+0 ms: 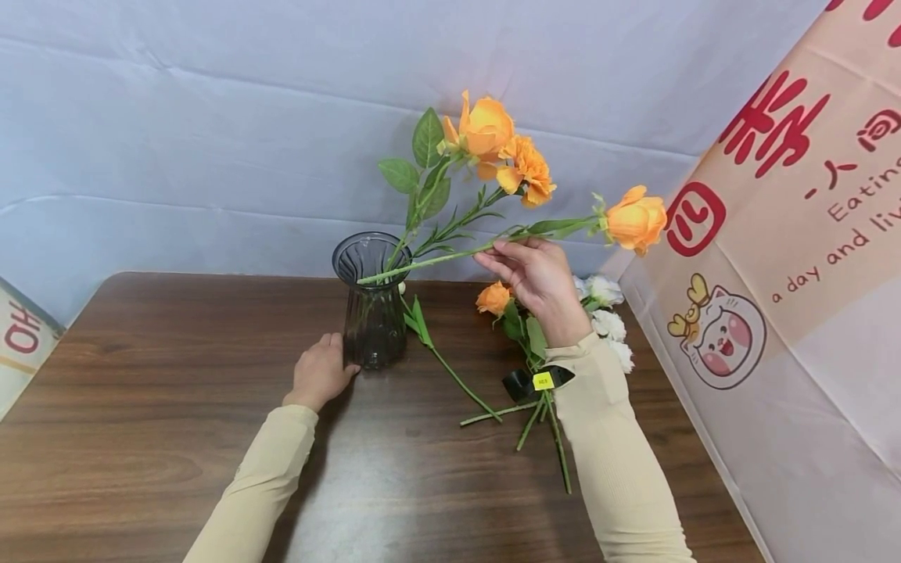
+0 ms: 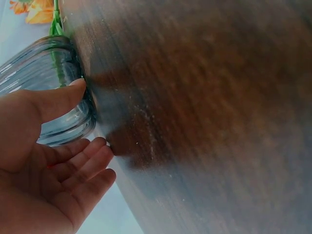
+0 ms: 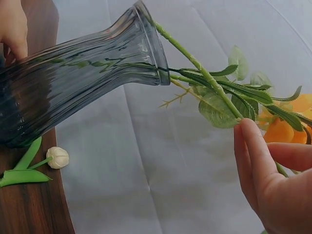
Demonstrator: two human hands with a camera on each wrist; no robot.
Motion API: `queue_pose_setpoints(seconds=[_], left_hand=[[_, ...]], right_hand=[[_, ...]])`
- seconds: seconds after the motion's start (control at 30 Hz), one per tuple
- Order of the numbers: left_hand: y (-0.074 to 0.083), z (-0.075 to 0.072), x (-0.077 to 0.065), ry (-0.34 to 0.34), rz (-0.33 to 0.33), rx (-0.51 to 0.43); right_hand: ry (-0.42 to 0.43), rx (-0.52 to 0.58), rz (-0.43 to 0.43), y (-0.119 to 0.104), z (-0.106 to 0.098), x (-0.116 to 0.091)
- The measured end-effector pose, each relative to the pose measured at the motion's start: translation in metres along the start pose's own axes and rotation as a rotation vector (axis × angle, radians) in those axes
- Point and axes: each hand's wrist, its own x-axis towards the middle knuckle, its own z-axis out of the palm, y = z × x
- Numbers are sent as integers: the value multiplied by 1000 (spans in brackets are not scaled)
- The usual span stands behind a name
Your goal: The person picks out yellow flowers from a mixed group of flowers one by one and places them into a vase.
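Observation:
A dark, see-through glass vase (image 1: 375, 324) stands upright near the table's back edge. My left hand (image 1: 320, 371) steadies its base, thumb along the glass (image 2: 61, 100) and fingers around the lower side. Inside the vase are the stems of a large orange rose (image 1: 487, 129) and an orange carnation (image 1: 529, 172), both leaning right. My right hand (image 1: 538, 277) pinches the green stem of another orange rose (image 1: 637, 220) between thumb and fingertips. This stem (image 3: 195, 63) runs nearly level, its cut end at the vase's mouth and its bloom out to the right.
A white tulip (image 3: 58, 158) with green leaves lies right of the vase. Beneath my right forearm lie an orange rose (image 1: 493, 298), several white flowers (image 1: 611, 324) and crossed stems (image 1: 556, 438). A pale cloth wall (image 1: 211, 156) rises behind the wooden table (image 1: 176, 375); a printed banner (image 1: 788, 234) borders the right.

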Motion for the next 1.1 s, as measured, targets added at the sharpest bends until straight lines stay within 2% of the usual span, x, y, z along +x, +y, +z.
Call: queue_pose_setpoints(seconds=[0.4,0.83,1.1], left_hand=[[0,1,0,8,-3,-7],[0,2,1,32,1,-17],[0,2,0,31,0,-16]], right_hand=[[1,-45,-31,-1,6,0],[-6,-158,-97,2,14,-3],[-84,-198,-154,5,17,-7]])
